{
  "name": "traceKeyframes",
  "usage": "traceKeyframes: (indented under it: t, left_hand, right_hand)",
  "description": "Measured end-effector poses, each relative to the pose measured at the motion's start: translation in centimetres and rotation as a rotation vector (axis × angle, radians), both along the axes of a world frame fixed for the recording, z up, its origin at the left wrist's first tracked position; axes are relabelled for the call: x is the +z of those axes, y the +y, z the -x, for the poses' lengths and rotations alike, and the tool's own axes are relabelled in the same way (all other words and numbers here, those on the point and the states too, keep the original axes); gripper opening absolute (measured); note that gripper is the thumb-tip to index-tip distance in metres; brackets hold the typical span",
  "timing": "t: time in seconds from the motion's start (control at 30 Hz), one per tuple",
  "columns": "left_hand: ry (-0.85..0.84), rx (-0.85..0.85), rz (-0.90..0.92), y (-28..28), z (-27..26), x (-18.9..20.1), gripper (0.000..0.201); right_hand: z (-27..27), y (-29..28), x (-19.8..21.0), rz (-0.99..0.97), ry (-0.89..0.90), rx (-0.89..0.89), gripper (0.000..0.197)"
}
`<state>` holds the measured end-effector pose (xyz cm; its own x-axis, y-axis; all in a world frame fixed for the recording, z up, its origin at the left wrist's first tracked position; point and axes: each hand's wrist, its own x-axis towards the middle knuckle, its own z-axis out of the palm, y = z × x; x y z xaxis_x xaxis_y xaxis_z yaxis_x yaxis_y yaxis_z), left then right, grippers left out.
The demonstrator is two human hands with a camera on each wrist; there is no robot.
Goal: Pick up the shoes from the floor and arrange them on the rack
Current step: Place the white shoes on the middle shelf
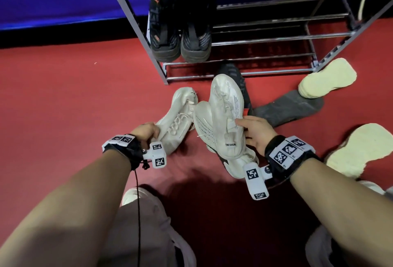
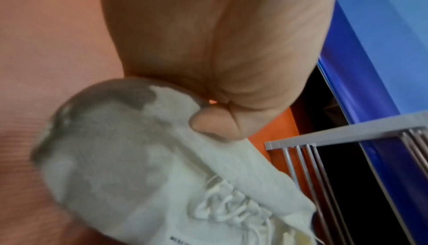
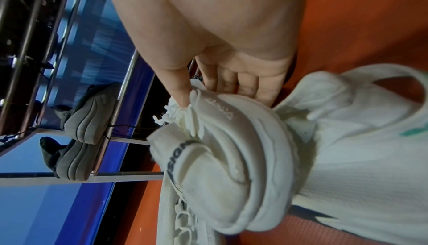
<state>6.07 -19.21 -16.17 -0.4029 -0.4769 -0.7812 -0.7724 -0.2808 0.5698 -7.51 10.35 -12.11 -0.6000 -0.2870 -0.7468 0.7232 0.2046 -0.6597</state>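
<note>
My left hand [image 1: 150, 133] grips the heel end of a white lace-up sneaker [image 1: 177, 121] that lies low over the red floor; in the left wrist view a fingertip [image 2: 213, 126] curls over its collar [image 2: 143, 175]. My right hand [image 1: 247, 127] pinches a second white sneaker [image 1: 225, 109] by its side, toe pointing at the rack. Its thumb and fingers [image 3: 243, 86] clamp the collar of that sneaker [image 3: 227, 157]. A third white shoe [image 1: 238, 163] lies under it. The metal shoe rack [image 1: 265, 42] stands just beyond.
Two black shoes [image 1: 180, 37] stand at the left of the rack's lower shelf; more shoes fill the shelf above. On the floor lie a black shoe [image 1: 241, 82], a dark grey shoe [image 1: 291, 107] and two shoes showing cream soles [image 1: 327, 79]. My knees are below.
</note>
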Motion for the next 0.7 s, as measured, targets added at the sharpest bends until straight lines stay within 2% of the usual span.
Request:
traceKeyframes:
  t: [0.1,0.17,0.3,0.33,0.37,0.43,0.47,0.57,0.7]
  left_hand:
    - [0.004,0.014,-0.097,1.1,-0.8,-0.2,0.037]
    - [-0.013,0.000,-0.099,1.0,-1.1,-1.0,0.050]
    - [-0.058,-0.049,-0.045,-1.2,-2.1,-5.4,0.074]
    - [-0.072,-0.038,-0.048,-1.8,-2.3,-6.2,0.071]
    - [-0.101,-0.034,-0.035,-2.2,-2.4,-6.1,0.060]
    - [-0.166,-0.021,0.050,-1.5,-2.4,-3.4,0.017]
    - [-0.192,-0.006,0.089,-0.8,-2.4,-1.9,0.008]
    - [-0.217,-0.004,0.164,1.0,-2.8,1.9,0.024]
    - [-0.145,0.054,0.205,2.6,-3.8,5.3,0.013]
  right_hand:
    - [-0.1,0.1,-0.1,-0.013,0.006,0.008,0.024]
    - [-0.1,0.2,-0.2,-0.014,0.005,0.013,0.025]
    - [-0.3,0.5,-0.5,-0.018,-0.003,0.022,0.026]
    - [-0.3,0.5,-0.6,-0.022,-0.001,0.024,0.025]
    - [-0.3,0.4,-0.5,-0.028,0.003,0.025,0.025]
    - [-0.3,0.4,-0.2,-0.038,0.010,0.032,0.023]
    - [-0.3,0.4,0.0,-0.040,0.014,0.041,0.023]
    - [-0.7,0.4,1.0,-0.037,0.024,0.074,0.023]
    - [-1.7,0.8,3.2,-0.020,0.042,0.083,0.023]
